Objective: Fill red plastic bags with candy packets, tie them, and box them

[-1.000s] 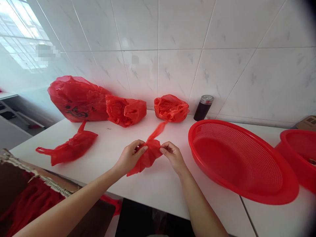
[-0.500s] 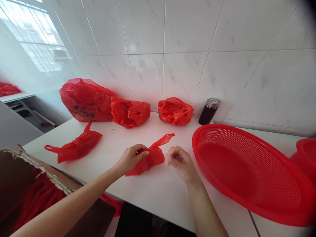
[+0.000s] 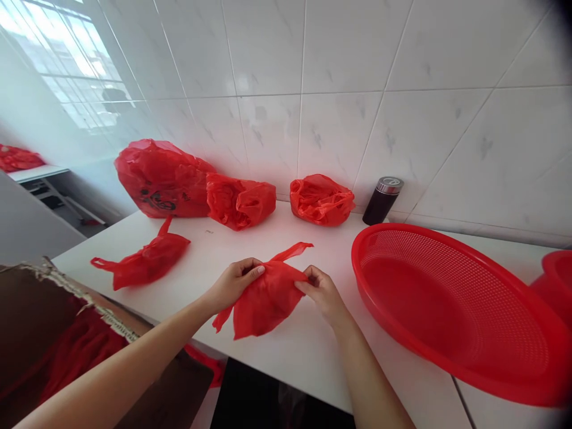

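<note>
Between my two hands is a small red plastic bag [image 3: 270, 301], its thin handles sticking out at the upper right and lower left. My left hand [image 3: 236, 283] pinches its upper left part between thumb and fingers. At its right edge, my right hand [image 3: 322, 292] grips the plastic with thumb and fingertips. The bag hangs at or just over the white table [image 3: 308, 369]; whether it touches cannot be seen. Another red plastic bag [image 3: 149, 262] with loose handles lies on the table to the left.
Along the tiled wall stand a large red bag [image 3: 161, 179], two crumpled red bags [image 3: 241, 202] and a dark flask [image 3: 383, 201]. A red plastic basket [image 3: 429, 310] sits at the right. At lower left is a cardboard box [image 3: 27, 292] with red material inside.
My right hand, apart from the bag before, has moved onto its right edge and now grips it. The bag is turned and spread wider toward me. My left hand keeps its hold.
</note>
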Action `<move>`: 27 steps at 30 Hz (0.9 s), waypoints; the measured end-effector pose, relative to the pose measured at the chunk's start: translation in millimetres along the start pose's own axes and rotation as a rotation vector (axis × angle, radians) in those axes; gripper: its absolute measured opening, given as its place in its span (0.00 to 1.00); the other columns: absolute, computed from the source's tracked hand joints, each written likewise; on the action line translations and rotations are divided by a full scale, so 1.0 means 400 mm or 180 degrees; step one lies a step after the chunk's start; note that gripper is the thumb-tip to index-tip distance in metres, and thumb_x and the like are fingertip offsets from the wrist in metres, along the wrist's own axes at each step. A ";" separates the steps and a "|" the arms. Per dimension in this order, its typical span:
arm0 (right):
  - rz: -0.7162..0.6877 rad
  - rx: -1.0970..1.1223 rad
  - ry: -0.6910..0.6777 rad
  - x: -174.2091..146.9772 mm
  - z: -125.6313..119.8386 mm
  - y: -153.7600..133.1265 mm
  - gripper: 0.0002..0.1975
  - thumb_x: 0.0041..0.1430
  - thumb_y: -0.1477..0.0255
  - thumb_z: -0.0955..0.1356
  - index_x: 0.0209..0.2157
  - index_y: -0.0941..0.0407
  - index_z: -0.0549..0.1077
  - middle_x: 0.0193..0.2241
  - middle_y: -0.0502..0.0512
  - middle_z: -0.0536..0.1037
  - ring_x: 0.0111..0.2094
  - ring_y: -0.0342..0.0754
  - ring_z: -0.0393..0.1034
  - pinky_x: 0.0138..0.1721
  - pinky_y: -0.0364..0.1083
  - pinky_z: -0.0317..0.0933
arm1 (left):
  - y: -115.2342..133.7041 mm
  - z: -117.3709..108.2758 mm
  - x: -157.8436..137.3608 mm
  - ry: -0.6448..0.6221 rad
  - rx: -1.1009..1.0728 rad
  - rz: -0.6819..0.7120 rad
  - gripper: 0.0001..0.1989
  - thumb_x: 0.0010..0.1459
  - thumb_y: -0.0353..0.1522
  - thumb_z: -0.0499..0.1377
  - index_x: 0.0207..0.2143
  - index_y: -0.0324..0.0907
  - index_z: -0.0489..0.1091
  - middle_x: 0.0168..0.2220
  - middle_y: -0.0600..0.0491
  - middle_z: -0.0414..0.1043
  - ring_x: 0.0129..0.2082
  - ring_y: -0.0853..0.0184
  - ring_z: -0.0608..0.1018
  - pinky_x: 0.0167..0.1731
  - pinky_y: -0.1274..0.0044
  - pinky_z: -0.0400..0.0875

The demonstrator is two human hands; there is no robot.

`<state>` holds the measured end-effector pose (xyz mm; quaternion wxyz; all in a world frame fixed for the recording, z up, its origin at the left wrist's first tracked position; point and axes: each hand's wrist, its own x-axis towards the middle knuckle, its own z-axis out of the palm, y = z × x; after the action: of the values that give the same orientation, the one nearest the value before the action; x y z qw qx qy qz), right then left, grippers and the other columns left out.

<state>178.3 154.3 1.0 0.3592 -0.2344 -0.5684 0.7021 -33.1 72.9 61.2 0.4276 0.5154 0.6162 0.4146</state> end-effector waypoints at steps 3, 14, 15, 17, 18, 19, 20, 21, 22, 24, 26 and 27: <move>0.0046 0.0158 0.0204 0.009 -0.007 0.009 0.20 0.46 0.60 0.75 0.25 0.54 0.61 0.22 0.44 0.64 0.24 0.40 0.58 0.28 0.42 0.55 | -0.004 -0.004 -0.007 -0.0061 0.0173 0.0063 0.18 0.58 0.48 0.55 0.34 0.43 0.71 0.31 0.54 0.74 0.31 0.65 0.75 0.32 0.74 0.69; 0.0209 -0.0151 0.1293 0.041 -0.052 0.084 0.22 0.48 0.57 0.72 0.24 0.53 0.56 0.18 0.43 0.61 0.21 0.41 0.58 0.23 0.42 0.53 | -0.068 -0.254 -0.024 0.1058 0.0861 -0.0301 0.22 0.51 0.52 0.59 0.31 0.41 0.70 0.26 0.54 0.71 0.27 0.65 0.73 0.28 0.75 0.68; 0.0250 -0.0205 0.1268 0.043 -0.042 0.099 0.22 0.48 0.57 0.72 0.24 0.53 0.57 0.18 0.43 0.61 0.21 0.41 0.58 0.23 0.42 0.53 | -0.077 -0.299 -0.022 0.1229 0.0969 -0.0327 0.23 0.50 0.52 0.60 0.31 0.41 0.70 0.27 0.54 0.72 0.28 0.64 0.73 0.29 0.75 0.68; 0.0293 -0.0447 0.1172 0.049 -0.020 0.131 0.21 0.48 0.57 0.72 0.23 0.53 0.57 0.17 0.43 0.61 0.20 0.42 0.57 0.23 0.42 0.51 | -0.099 -0.386 -0.016 0.1535 0.1155 -0.0399 0.24 0.49 0.52 0.60 0.33 0.40 0.71 0.29 0.52 0.74 0.29 0.64 0.74 0.30 0.75 0.68; 0.0285 -0.0664 0.1118 0.051 -0.012 0.148 0.21 0.48 0.58 0.72 0.23 0.53 0.57 0.16 0.42 0.60 0.20 0.42 0.56 0.23 0.42 0.50 | -0.111 -0.426 -0.013 0.1643 0.1238 -0.0450 0.24 0.50 0.53 0.59 0.35 0.40 0.72 0.30 0.51 0.75 0.29 0.63 0.75 0.30 0.74 0.68; 0.0260 -0.0921 0.1076 0.053 -0.006 0.163 0.20 0.49 0.58 0.71 0.23 0.53 0.57 0.16 0.42 0.59 0.20 0.41 0.55 0.23 0.42 0.49 | -0.124 -0.464 -0.010 0.1718 0.1332 -0.0502 0.25 0.50 0.53 0.58 0.36 0.40 0.72 0.31 0.50 0.76 0.30 0.62 0.76 0.29 0.74 0.68; 0.0228 -0.1177 0.1046 0.055 -0.004 0.176 0.20 0.50 0.58 0.70 0.22 0.53 0.57 0.16 0.42 0.58 0.20 0.41 0.54 0.23 0.42 0.49 | -0.136 -0.498 -0.008 0.1778 0.1450 -0.0547 0.24 0.50 0.52 0.58 0.36 0.40 0.72 0.31 0.50 0.77 0.30 0.62 0.76 0.29 0.74 0.68; 0.0202 -0.1390 0.1027 0.057 -0.004 0.187 0.20 0.52 0.58 0.69 0.23 0.53 0.56 0.17 0.42 0.58 0.20 0.41 0.54 0.24 0.42 0.49 | -0.147 -0.529 -0.007 0.1835 0.1592 -0.0577 0.23 0.49 0.51 0.59 0.35 0.40 0.72 0.32 0.49 0.77 0.31 0.60 0.77 0.30 0.74 0.68; 0.0190 -0.1521 0.1018 0.058 -0.005 0.195 0.20 0.53 0.57 0.68 0.23 0.52 0.55 0.17 0.42 0.57 0.20 0.42 0.54 0.24 0.42 0.49 | -0.158 -0.555 -0.007 0.1890 0.1753 -0.0578 0.22 0.48 0.49 0.61 0.35 0.40 0.72 0.33 0.49 0.77 0.33 0.59 0.77 0.32 0.74 0.68; 0.0224 -0.1536 0.0996 0.059 -0.012 0.202 0.20 0.54 0.56 0.67 0.24 0.52 0.54 0.17 0.42 0.57 0.21 0.42 0.55 0.24 0.43 0.50 | -0.176 -0.597 -0.010 0.2013 0.2088 -0.0529 0.19 0.49 0.44 0.61 0.37 0.39 0.71 0.36 0.48 0.76 0.39 0.56 0.76 0.37 0.73 0.67; 0.0254 -0.1508 0.0957 0.057 -0.015 0.200 0.20 0.55 0.56 0.66 0.24 0.52 0.53 0.18 0.42 0.57 0.21 0.43 0.55 0.24 0.43 0.51 | -0.190 -0.625 -0.016 0.2108 0.2359 -0.0469 0.20 0.53 0.42 0.58 0.43 0.38 0.69 0.41 0.46 0.75 0.45 0.54 0.74 0.42 0.72 0.65; 0.0262 -0.1523 0.0944 0.056 -0.015 0.198 0.20 0.55 0.56 0.66 0.24 0.52 0.53 0.18 0.42 0.57 0.21 0.43 0.55 0.24 0.43 0.51 | -0.196 -0.636 -0.019 0.2136 0.2462 -0.0462 0.21 0.54 0.42 0.56 0.46 0.37 0.68 0.44 0.45 0.74 0.47 0.52 0.73 0.44 0.70 0.64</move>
<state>149.8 168.0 -75.3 0.3441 -0.4355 -0.6492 0.5200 -297.2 37.8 61.2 0.0122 0.4304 0.8618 0.2682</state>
